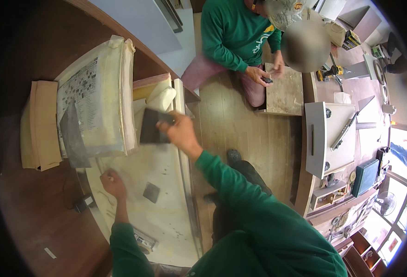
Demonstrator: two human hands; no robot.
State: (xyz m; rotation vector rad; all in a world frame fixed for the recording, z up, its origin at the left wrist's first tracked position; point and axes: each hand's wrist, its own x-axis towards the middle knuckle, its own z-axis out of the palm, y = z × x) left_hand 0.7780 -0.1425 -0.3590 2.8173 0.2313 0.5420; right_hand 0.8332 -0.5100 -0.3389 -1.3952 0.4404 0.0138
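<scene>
My right hand [183,135] is closed on the edge of a dark, roughly square sheet [152,128] that looks like sandpaper, held over the far end of a pale bench top [129,161]. Slightly blurred, my left hand [114,184] has its fingers curled near the left edge of that top; whatever they hold, if anything, is hidden. Between my forearms lies a smaller dark square piece [152,192], flat on the surface. Just beyond my left hand, a grey torn sheet [74,136] hangs over a thick stack of yellowed, plastic-covered papers [97,97].
Across the wooden floor [240,134] a co-worker in a green sweatshirt [226,37] handles a small dark object [267,80] above a wooden board [284,90]. To the right, a long bench carries a drawer [330,138] and a yellow drill [332,72]. Near my left forearm lies a metal tool [144,241].
</scene>
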